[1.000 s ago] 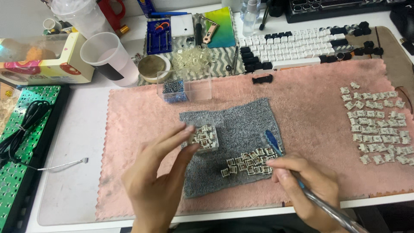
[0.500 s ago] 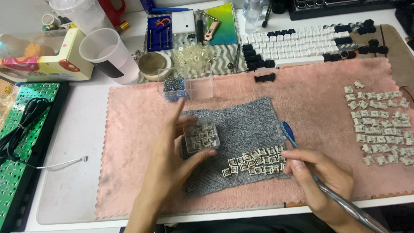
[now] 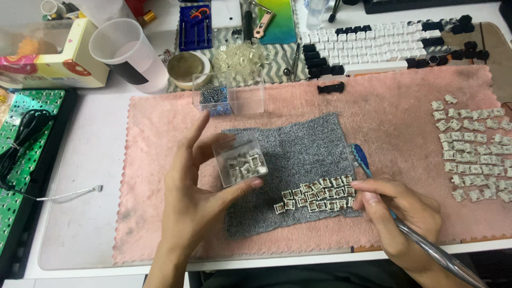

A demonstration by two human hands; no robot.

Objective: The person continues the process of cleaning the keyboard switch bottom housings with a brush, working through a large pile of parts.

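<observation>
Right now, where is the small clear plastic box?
The small clear plastic box is held in the left hand, above the grey cloth's left part.

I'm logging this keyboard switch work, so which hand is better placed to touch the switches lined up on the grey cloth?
Probably the right hand: holding a brush, its fingertips are beside the row of switches. The left hand is occupied holding the clear box.

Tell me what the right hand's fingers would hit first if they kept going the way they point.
The right hand points left; its fingers would likely meet the rows of small switches on the grey cloth first.
</observation>
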